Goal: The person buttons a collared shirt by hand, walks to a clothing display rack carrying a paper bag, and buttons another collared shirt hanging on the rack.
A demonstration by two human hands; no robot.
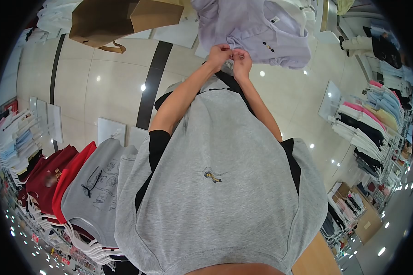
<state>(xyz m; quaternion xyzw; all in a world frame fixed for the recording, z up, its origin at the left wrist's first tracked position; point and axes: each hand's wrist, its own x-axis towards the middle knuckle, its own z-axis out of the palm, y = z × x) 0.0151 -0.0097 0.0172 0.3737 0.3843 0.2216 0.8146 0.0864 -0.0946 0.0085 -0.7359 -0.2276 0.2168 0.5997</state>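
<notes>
A lavender shirt [254,32] hangs at the top of the view, with a small white label and a few tiny dark marks on its cloth. My left hand [220,55] is closed in a pinch at the shirt's near edge. Close beside it, my right hand [241,62] pinches the same spot, fingertips almost meeting the left ones. The fingers hide the exact bit of cloth or fastening between them.
A brown paper bag [103,20] stands at the upper left. Grey and red sweatshirts [94,183] hang on white hangers at lower left. Racks of folded-looking clothes [367,121] line the right. A person's light trousers [359,43] show at upper right.
</notes>
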